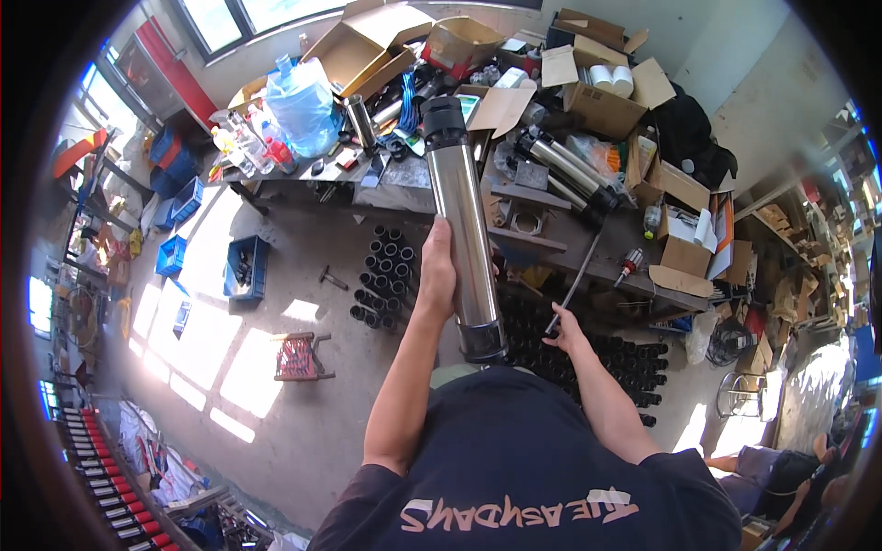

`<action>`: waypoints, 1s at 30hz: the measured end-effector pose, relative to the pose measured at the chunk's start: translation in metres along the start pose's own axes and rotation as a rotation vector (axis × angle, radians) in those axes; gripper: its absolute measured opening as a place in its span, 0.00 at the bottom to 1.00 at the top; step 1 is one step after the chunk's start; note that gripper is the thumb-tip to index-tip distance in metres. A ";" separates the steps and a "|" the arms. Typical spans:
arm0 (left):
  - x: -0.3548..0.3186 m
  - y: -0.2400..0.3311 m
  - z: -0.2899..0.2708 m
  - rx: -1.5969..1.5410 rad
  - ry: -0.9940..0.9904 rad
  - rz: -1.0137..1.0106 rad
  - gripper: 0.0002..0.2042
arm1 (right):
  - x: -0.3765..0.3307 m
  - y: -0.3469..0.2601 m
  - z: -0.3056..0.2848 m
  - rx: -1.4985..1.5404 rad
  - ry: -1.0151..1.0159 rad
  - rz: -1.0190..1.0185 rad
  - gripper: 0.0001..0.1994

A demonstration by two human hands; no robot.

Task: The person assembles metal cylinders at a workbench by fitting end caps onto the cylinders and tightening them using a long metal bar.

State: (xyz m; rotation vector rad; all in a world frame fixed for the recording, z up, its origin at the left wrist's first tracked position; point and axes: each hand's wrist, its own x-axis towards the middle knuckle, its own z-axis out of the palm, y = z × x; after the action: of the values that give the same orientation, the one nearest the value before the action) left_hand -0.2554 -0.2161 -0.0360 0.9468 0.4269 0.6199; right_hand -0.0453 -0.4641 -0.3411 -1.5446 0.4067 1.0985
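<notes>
My left hand [439,268] is wrapped round a long, shiny metal cylinder [464,230] with black end caps. The cylinder stands nearly upright in front of my body, its lower cap close to my shirt and its upper cap over the workbench. To its right, my right hand [567,331] is closed on a long thin metal rod [582,271] near its dark lower end. The rod slants up and away toward the bench edge, apart from the cylinder. More metal cylinders with black ends [565,165] lie on the bench beyond the rod.
The cluttered workbench [404,176] carries open cardboard boxes [597,106], a clear plastic bag [301,108] and bottles. Below stand several black rings [390,275]. A hammer [331,277], a blue crate [245,266] and a small stool [301,356] are on the floor. Another person [772,477] is at lower right.
</notes>
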 end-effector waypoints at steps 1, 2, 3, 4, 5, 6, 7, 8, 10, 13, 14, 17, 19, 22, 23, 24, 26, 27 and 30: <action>-0.006 -0.001 -0.007 0.076 0.014 0.058 0.26 | -0.005 0.000 0.005 -0.105 0.026 0.002 0.36; -0.011 -0.004 -0.014 0.152 0.028 0.114 0.25 | -0.004 0.002 0.001 -0.192 0.103 -0.083 0.43; -0.019 -0.006 -0.029 0.165 0.066 0.117 0.25 | -0.025 -0.005 0.017 -0.301 0.196 -0.111 0.46; -0.012 -0.021 -0.035 0.267 0.052 0.158 0.25 | 0.012 0.003 -0.019 -0.443 0.422 -0.288 0.45; -0.031 -0.017 -0.049 0.316 0.111 0.082 0.25 | -0.018 -0.001 0.014 -0.601 0.578 -0.451 0.42; -0.043 -0.011 -0.050 0.349 0.129 0.013 0.26 | -0.031 -0.011 0.017 -0.608 0.513 -0.655 0.37; -0.048 -0.033 -0.068 0.466 0.174 0.137 0.26 | -0.079 -0.025 0.051 -0.419 0.372 -0.787 0.29; -0.048 -0.049 -0.072 0.562 0.133 0.168 0.26 | -0.125 -0.043 0.064 -0.400 0.221 -0.845 0.24; -0.063 -0.081 -0.105 0.714 0.132 0.032 0.26 | -0.193 -0.059 0.122 -0.453 -0.130 -0.829 0.27; -0.082 -0.139 -0.163 0.903 0.064 -0.092 0.28 | -0.225 -0.067 0.201 -0.744 -0.434 -0.880 0.35; -0.090 -0.165 -0.185 0.999 0.032 -0.069 0.30 | -0.218 -0.065 0.219 -0.926 -0.492 -1.047 0.34; -0.095 -0.221 -0.257 1.113 -0.082 -0.149 0.34 | -0.150 -0.003 0.244 -1.230 -0.366 -0.752 0.22; -0.088 -0.264 -0.314 1.435 -0.141 -0.290 0.36 | -0.078 0.064 0.252 -1.377 -0.255 -0.616 0.25; -0.053 -0.324 -0.405 1.500 -0.007 -0.746 0.37 | 0.035 0.170 0.263 -1.433 -0.097 -0.344 0.30; -0.035 -0.333 -0.431 1.442 0.096 -0.824 0.37 | 0.073 0.206 0.261 -1.402 -0.031 -0.284 0.32; -0.018 -0.338 -0.453 1.384 0.201 -0.909 0.36 | 0.107 0.236 0.259 -1.371 0.057 -0.227 0.32; 0.009 -0.353 -0.488 1.327 0.320 -0.967 0.37 | 0.173 0.279 0.260 -1.296 0.225 -0.123 0.32; 0.016 -0.365 -0.503 1.345 0.336 -0.918 0.37 | 0.199 0.292 0.261 -1.274 0.303 -0.072 0.35; 0.028 -0.409 -0.534 1.397 0.406 -0.814 0.36 | 0.257 0.311 0.256 -1.164 0.536 -0.216 0.34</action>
State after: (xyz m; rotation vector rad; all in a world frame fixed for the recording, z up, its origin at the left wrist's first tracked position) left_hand -0.4264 -0.0465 -0.6646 1.7761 1.6221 -0.3780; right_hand -0.2580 -0.2483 -0.7100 -2.8513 -0.1191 0.7237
